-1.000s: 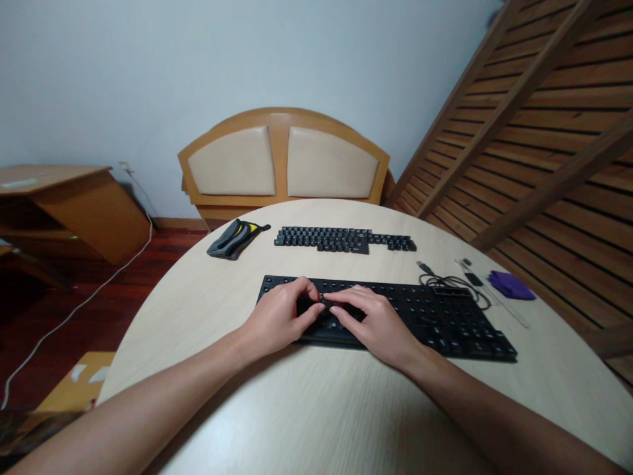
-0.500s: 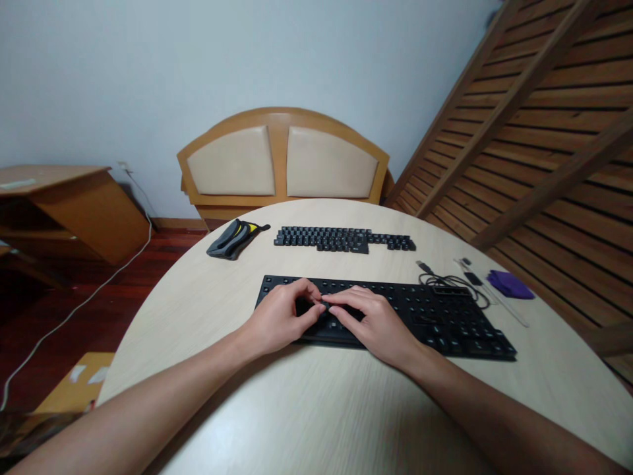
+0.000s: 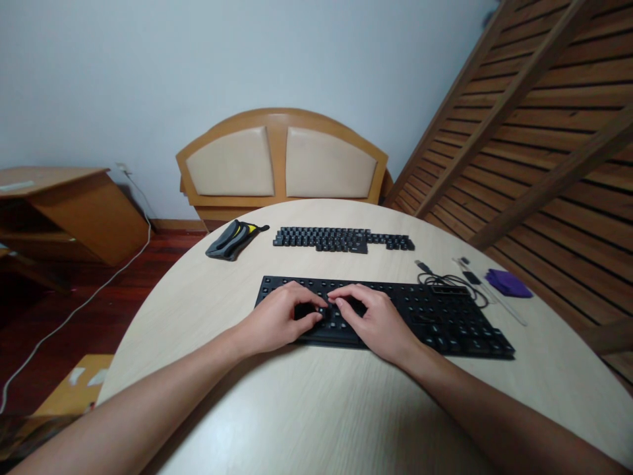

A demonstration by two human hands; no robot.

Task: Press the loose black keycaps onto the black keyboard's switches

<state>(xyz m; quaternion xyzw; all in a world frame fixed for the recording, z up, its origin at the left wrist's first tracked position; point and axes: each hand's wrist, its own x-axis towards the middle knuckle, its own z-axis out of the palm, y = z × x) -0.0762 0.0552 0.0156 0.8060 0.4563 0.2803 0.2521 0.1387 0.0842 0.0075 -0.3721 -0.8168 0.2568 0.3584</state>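
A black keyboard (image 3: 459, 323) lies across the table, its keycaps off over much of its surface, with small pale marks showing. Over its left half, my left hand (image 3: 279, 316) has thumb and index finger closed around a small black keycap (image 3: 321, 310). Close beside it, my right hand (image 3: 380, 323) holds its thumb and fingertips together just above the keyboard; whatever lies between them is too small to make out. Farther back, several loose black keycaps (image 3: 321, 239) are laid out in keyboard-like rows.
The round pale table (image 3: 222, 422) carries a grey, black and yellow pouch (image 3: 231, 241) at back left. To the right lie a coiled black cable (image 3: 445, 280), a thin white stick (image 3: 512, 311) and a folded purple cloth (image 3: 509, 283). A wooden headboard (image 3: 280, 158) stands behind.
My hands have moved slightly apart at the fingertips, which were together over the keyboard. A keycap now shows between my left fingers. Objects on the table stay in place.
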